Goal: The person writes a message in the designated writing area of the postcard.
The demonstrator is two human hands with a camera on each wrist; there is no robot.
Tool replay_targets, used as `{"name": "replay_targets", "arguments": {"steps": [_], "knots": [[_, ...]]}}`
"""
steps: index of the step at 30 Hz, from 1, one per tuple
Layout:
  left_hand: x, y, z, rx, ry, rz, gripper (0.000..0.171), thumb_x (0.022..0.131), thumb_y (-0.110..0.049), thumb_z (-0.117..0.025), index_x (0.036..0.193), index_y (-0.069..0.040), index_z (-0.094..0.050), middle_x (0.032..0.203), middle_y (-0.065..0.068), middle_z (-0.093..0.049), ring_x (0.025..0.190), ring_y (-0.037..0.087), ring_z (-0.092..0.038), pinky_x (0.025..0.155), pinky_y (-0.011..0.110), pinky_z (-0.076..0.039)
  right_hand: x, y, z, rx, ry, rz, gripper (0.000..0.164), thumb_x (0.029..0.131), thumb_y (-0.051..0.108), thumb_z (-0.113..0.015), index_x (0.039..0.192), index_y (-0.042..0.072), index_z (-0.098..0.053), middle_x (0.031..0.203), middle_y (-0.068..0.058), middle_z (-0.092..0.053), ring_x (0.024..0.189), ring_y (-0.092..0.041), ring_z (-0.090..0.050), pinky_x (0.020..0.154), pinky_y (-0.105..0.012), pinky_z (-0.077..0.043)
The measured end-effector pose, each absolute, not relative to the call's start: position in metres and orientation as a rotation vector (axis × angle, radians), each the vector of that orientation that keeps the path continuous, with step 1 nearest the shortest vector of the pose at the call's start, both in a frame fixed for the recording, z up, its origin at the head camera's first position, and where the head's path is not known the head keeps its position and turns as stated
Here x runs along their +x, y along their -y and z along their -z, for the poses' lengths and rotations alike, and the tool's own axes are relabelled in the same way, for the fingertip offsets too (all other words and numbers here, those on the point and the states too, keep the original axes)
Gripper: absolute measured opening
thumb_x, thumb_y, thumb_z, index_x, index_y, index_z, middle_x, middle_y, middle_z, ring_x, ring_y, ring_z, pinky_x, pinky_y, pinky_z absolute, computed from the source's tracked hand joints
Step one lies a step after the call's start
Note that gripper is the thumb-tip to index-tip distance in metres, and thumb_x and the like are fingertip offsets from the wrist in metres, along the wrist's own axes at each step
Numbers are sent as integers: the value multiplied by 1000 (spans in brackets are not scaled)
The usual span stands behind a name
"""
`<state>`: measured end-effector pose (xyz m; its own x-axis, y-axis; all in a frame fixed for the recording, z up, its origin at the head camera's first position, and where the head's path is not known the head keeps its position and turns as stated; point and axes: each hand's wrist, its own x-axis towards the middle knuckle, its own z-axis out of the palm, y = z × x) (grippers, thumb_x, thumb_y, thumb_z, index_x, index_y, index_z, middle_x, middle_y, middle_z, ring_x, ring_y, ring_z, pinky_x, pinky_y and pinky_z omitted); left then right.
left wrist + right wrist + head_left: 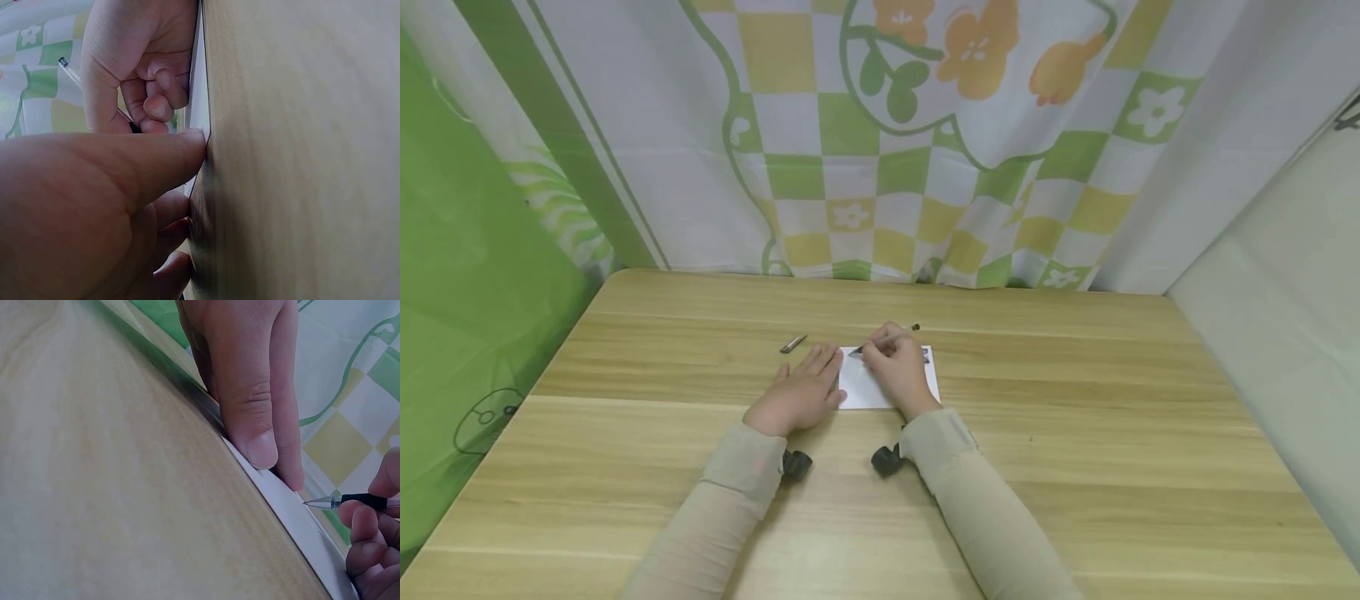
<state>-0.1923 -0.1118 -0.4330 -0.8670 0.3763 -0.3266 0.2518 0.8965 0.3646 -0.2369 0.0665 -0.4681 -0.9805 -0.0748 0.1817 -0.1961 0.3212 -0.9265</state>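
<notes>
A white card or sheet of paper [865, 390] lies flat on the wooden table, with a small dark printed mark near its upper right corner. My left hand [803, 392] rests at its left edge, fingers extended and thumb and fingertips pressing the border down. In my right hand [898, 368] I pinch a pen [334, 502] with a clear barrel, black grip and metal tip. Its tip is at the card's upper left part, close to my left fingertips. Whether the tip touches the paper I cannot tell. The right hand covers part of the card.
A pen cap [793, 343] lies on the table [1075, 467] just beyond my left fingers. Black wrist-worn devices [886, 460] sit under both sleeves. Behind the table's far edge hangs a checked, flowered curtain [850, 175]; green cloth [467, 275] hangs at the left.
</notes>
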Motion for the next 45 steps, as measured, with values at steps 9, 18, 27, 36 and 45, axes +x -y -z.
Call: {"name": "replay_targets", "arguments": {"steps": [9, 18, 27, 36, 45], "knots": [[-198, 116, 446, 478, -2675, -453, 71, 108, -42, -40, 163, -10, -8, 169, 6, 2, 156, 28, 4, 118, 67, 2, -238, -67, 469, 268, 2448, -1751, 15, 86, 11, -64, 77, 4, -74, 90, 0, -65, 88, -18, -60, 77, -29, -50], [-191, 113, 431, 475, -2670, -453, 69, 109, -37, -41, 162, -5, -10, 169, 10, 0, 156, 31, 2, 119, 67, 1, -236, -66, 466, 252, 2462, -1760, 12, 86, 12, -64, 80, 6, -72, 91, 0, -65, 86, -19, -59, 74, -29, -50], [-189, 112, 428, 483, -2674, -481, 68, 109, -35, -43, 162, -3, -14, 170, 13, -4, 156, 33, -1, 118, 69, 0, -236, -66, 467, 244, 2472, -1762, 9, 88, 14, -65, 84, 8, -71, 91, 0, -65, 82, -18, -60, 71, -28, -50], [-197, 114, 442, 474, -2670, -450, 71, 108, -42, -41, 162, -9, -9, 169, 6, 2, 155, 28, 3, 118, 66, 2, -235, -67, 467, 229, 2481, -1776, 12, 89, 14, -64, 87, 5, -72, 93, 0, -65, 80, -18, -61, 70, -30, -52], [-194, 113, 438, 469, -2672, -443, 70, 109, -41, -41, 163, -8, -9, 169, 7, 1, 156, 29, 3, 119, 66, 2, -236, -66, 468, 247, 2471, -1778, 8, 88, 13, -65, 86, 7, -71, 88, -2, -65, 76, -18, -60, 67, -30, -51]]}}
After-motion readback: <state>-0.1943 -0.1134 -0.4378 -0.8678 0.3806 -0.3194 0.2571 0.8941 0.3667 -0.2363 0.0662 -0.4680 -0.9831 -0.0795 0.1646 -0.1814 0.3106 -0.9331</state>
